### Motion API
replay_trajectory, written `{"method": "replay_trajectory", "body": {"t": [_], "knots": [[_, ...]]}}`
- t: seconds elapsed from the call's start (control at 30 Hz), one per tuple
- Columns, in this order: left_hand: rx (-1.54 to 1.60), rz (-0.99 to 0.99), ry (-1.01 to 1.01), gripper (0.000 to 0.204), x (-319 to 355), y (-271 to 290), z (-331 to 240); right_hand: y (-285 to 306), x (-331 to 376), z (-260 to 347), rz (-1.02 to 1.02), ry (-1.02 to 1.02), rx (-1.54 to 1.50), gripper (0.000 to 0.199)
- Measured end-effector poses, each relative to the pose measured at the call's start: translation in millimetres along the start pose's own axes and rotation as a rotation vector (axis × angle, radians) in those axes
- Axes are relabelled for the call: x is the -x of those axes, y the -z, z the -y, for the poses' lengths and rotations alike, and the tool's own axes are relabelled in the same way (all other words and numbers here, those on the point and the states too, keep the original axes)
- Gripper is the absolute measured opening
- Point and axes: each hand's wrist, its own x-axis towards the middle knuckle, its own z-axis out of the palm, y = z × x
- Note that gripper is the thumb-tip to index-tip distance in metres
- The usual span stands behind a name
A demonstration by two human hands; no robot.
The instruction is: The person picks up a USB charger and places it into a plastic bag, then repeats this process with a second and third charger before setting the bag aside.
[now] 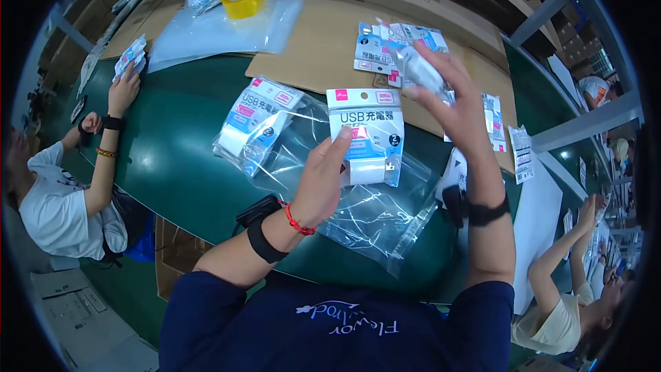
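Note:
My left hand [318, 189] grips a flat charger pack [365, 148], a clear bag with a white, pink and blue card and a white block inside. It is held upright above a large clear plastic bag [372, 224] on the green table. My right hand [454, 100], raised farther out, has its thumb and fingers around another charger pack [421, 72], which is smeared by motion. Beneath that hand, a pile of similar packs [375, 52] lies on the cardboard. To the left of my left hand rests a stack of charger packs [258, 124], partly over the clear bag.
A roll of yellow tape [244, 0] sits on clear plastic sheets [220, 34] at the far left. Flat cardboard [310, 48] covers the table's back. Another person [76, 200] handles a pack on the left; one more person [564, 303] is at the right. Metal posts [585, 127] stand at right.

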Motion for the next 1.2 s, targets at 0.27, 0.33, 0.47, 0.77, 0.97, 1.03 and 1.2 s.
{"method": "replay_trajectory", "body": {"t": [0.27, 0.33, 0.47, 0.77, 0.97, 1.03, 1.2], "knots": [[0.141, 0.28, 0.197, 0.049, 13, -6, 2, -5, 85, 58, 0.182, 0.214, 0.361, 0.061], [0.189, 0.299, 0.228, 0.05, 16, -9, 5, -1, 90, 61, 0.199, 0.196, 0.356, 0.062], [-0.185, 0.223, 0.0, 0.041, 16, -7, 13, 5, 93, 58, 0.285, 0.258, 0.307, 0.06], [-0.442, 0.435, -0.167, 0.05, 18, 2, 6, 11, 96, 42, -0.057, -0.497, -0.829, 0.04], [-0.526, 0.065, -0.641, 0.054, 3, -14, 15, 12, 98, 41, 0.154, 0.096, -0.289, 0.04], [-0.363, 0.131, -0.397, 0.053, 7, 1, 16, 10, 97, 49, 0.143, 0.198, -0.132, 0.039], [0.406, 0.498, 0.27, 0.048, 10, 24, -7, 2, 98, 60, 0.186, 0.437, 0.193, 0.036]]}}
